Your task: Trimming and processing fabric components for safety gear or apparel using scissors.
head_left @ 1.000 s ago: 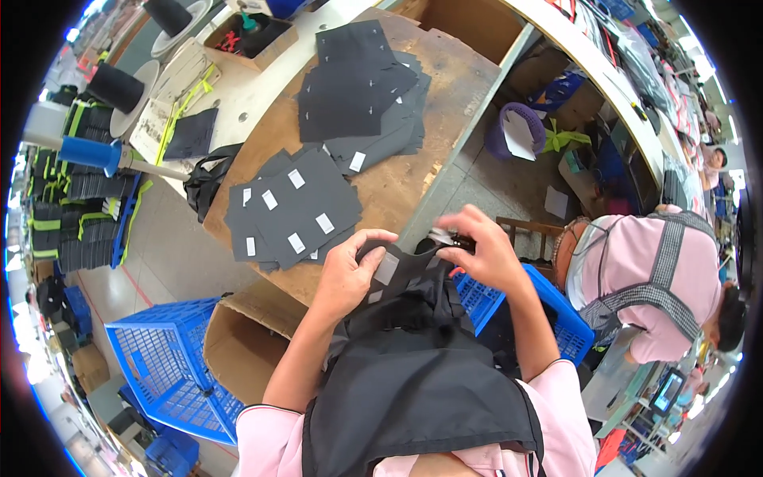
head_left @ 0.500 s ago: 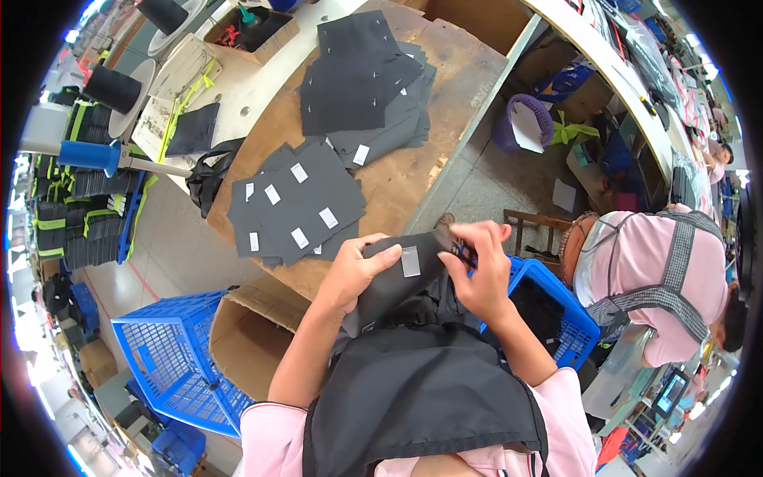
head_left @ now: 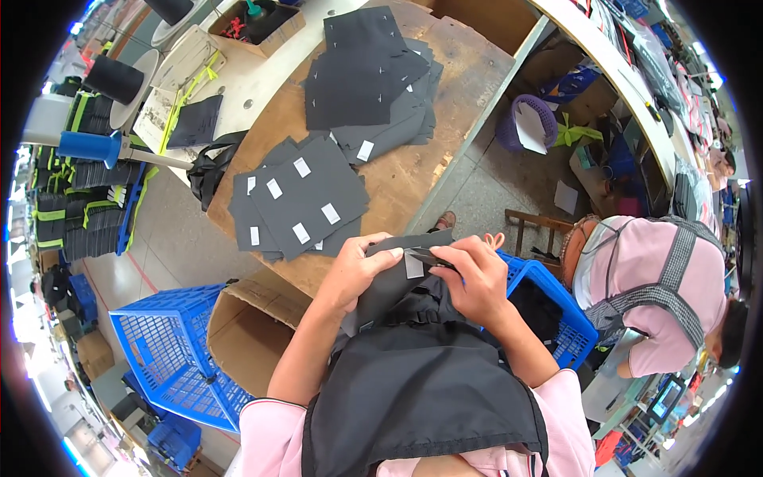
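My left hand (head_left: pixel 359 270) is closed on a dark grey fabric piece (head_left: pixel 383 288), its thumb lying on top near a white label (head_left: pixel 414 265). The fabric is bent over in front of my black apron. My right hand (head_left: pixel 478 274) is closed on small dark scissors (head_left: pixel 429 257); their pointed blades reach the upper end of the label. An orange loop (head_left: pixel 494 240) sticks out behind my right fingers. Beyond my hands, several dark grey pieces with white labels (head_left: pixel 306 195) lie fanned out on a wooden tabletop (head_left: pixel 465 60).
Black fabric pieces (head_left: pixel 350 87) lie farther back on the wood. At left stand an opened cardboard box (head_left: pixel 250 334) and a blue crate (head_left: pixel 163 350). Another blue crate (head_left: pixel 576 334) is by my right arm, near a co-worker in pink (head_left: pixel 644 274). A purple basket (head_left: pixel 513 131) stands beyond.
My right hand has turned inward, and the scissors' blades now point at the label. The fabric's far edge shows more fully. My left hand keeps its grip.
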Motion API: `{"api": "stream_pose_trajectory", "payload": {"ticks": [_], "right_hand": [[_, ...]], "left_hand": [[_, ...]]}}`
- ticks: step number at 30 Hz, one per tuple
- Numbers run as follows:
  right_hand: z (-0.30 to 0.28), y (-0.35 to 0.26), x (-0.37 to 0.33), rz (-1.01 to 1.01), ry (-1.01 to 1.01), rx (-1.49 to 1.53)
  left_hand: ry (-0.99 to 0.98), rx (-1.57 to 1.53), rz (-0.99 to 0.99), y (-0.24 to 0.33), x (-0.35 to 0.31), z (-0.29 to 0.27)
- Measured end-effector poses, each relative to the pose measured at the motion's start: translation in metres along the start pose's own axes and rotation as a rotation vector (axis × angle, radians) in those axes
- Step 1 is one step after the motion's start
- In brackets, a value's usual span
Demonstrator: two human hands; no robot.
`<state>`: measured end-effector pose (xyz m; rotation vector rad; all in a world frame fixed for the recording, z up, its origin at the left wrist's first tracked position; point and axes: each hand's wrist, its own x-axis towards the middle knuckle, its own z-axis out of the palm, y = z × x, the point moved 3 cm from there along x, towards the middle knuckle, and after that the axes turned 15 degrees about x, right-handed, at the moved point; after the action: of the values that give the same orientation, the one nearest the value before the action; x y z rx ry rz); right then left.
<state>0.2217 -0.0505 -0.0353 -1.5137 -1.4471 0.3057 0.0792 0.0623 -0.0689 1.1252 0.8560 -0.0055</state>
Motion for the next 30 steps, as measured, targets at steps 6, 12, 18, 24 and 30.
{"api": "stream_pose_trajectory", "payload": {"ticks": [6,12,18,24,30], "right_hand": [[0.002,0.035,-0.017,0.490,0.215,0.514],[0.049,0.032,-0.056,1.365,0.028,1.480],[0.064,0.041,-0.041,1.427,0.155,1.475],[0.064,0.061,-0.023,1.169,0.287,1.343],[0.018,0.033,0.032,0.826,-0.235,0.721]], "left_hand": [[0.181,-0.172,0.022,0.001,0.000,-0.013],[0.279,-0.548,0.197,-0.005,0.007,-0.019],[0.316,-0.806,0.262,-0.031,0.003,-0.023],[0.392,-0.574,0.430,-0.056,-0.018,-0.047],[0.826,1.050,0.760,0.025,-0.045,-0.042]]}}
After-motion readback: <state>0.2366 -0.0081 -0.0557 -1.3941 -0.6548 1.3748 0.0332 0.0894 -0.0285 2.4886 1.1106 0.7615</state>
